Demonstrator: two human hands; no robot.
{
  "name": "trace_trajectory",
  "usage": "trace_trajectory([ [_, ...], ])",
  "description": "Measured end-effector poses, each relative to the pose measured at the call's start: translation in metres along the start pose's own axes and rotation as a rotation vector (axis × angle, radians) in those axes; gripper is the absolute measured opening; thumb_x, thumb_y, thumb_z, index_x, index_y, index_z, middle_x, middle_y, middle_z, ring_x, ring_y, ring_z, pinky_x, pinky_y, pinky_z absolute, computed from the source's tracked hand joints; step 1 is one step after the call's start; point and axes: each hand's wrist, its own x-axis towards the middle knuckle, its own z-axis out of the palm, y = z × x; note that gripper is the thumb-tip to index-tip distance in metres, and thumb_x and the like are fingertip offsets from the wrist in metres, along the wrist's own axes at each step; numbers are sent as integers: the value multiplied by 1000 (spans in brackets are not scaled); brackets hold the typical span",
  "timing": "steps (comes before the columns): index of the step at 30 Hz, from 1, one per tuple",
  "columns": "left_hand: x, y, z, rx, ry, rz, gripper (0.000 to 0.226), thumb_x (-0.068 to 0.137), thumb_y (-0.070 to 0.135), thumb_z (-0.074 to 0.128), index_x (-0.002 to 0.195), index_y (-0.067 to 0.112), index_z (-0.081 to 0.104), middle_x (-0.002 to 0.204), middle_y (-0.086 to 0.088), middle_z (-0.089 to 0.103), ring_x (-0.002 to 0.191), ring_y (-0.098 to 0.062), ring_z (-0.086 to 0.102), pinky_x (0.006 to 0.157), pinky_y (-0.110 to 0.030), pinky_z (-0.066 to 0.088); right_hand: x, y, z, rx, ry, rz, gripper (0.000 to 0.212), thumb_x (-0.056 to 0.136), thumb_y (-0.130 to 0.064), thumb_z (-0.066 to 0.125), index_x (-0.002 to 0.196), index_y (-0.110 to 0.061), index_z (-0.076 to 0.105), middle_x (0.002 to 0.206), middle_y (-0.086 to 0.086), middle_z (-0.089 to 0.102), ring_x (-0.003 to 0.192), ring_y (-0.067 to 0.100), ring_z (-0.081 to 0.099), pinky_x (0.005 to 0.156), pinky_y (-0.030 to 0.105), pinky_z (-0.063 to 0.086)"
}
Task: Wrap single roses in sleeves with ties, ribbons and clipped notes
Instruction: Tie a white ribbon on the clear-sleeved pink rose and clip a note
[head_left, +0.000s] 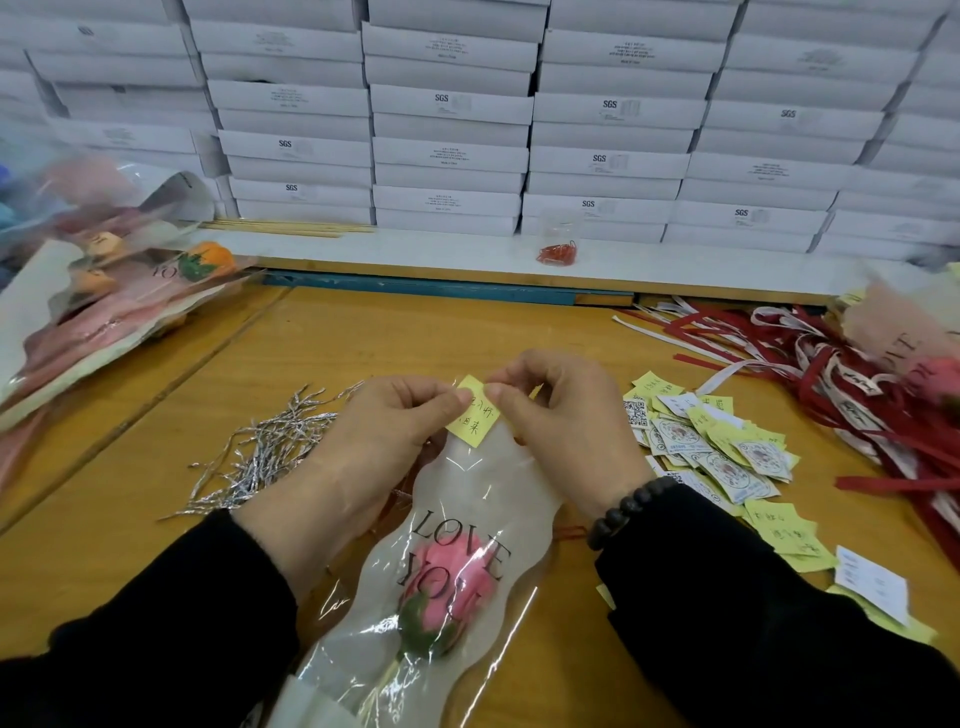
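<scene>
1. "LOVE YOU" in dark capitals, seen upside down, stands on the clear sleeve (470, 551) over the pink rose.
2. "SGS" is printed on several white boxes (451, 101) stacked along the far edge of the table.
3. Smaller print lines on those boxes are too small to read.
4. The yellow note (474, 415) pinched by both hands bears handwritten characters, not legible.
5. A QR code shows on one white slip (635, 413) among the paper tags near the right edge.

Even, bright light; soft shadows; edges blurred and bowed (wide-angle).
</scene>
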Motion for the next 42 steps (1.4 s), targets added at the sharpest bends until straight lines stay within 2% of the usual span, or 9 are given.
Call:
trace_trajectory([
  [5,2,-2,-1,-50,29,-6,16,85,13,62,80,-1,69,70,-15,65,63,-25,55,62,-31,46,1,1,-1,131,-95,90,17,87,-22,62,75,-10,65,65,-1,57,63,13,52,65,31,47],
  [12,1,1,-2,8,25,-8,16,86,11,62,77,2,70,72,-20,61,64,-26,48,61,-34,39,1,2,-1,186,-109,104,17,87,-17,62,70,-16,61,62,-2,53,60,11,47,62,27,43],
  [18,-1,0,1,14,49,15,21,86,14,62,82,-6,65,60,-10,58,50,-18,46,52,-27,35,0,1,-1,163,-116,89,14,87,-17,62,75,-10,64,65,2,55,61,13,48,62,30,45],
  [23,1,2,-1,-28,113,-14,16,85,11,62,72,2,64,61,-7,59,56,-19,46,54,-26,38,8,4,-15,156,-22,142,15,90,-22,58,75,-22,64,71,-4,60,61,6,53,46,11,43],
  [27,3,1,-3,-35,150,-27,20,86,10,62,66,6,62,54,-3,56,53,-17,42,52,-25,36,11,21,-39,-59,-90,163,19,87,-6,58,77,-21,64,76,-5,60,68,8,54,61,18,44],
  [31,3,-1,-3,-14,140,-23,21,85,10,62,64,6,62,61,-9,56,56,-20,41,55,-27,35,9,26,-41,-247,-260,186,19,84,0,58,80,-18,66,76,0,62,71,13,58,65,23,47],
  [33,3,-2,-3,-5,137,-18,19,86,9,62,67,4,62,60,-8,56,51,-15,42,50,-23,36,9,26,-39,-345,-308,187,19,83,-2,57,81,-20,65,75,-4,58,70,8,54,59,18,41],
  [36,2,-3,-3,8,135,-11,20,86,9,62,67,4,62,54,-4,55,42,-10,40,41,-15,34,9,28,-38,-438,-321,190,12,82,-8,61,85,-19,64,75,-9,53,71,8,51,55,17,36],
  [42,3,-5,-1,45,106,-15,23,87,10,62,64,6,63,57,-5,58,47,-13,42,47,-20,34,7,31,-33,-505,-279,168,10,83,-8,60,81,-19,61,71,-11,48,75,12,49,60,22,36],
])
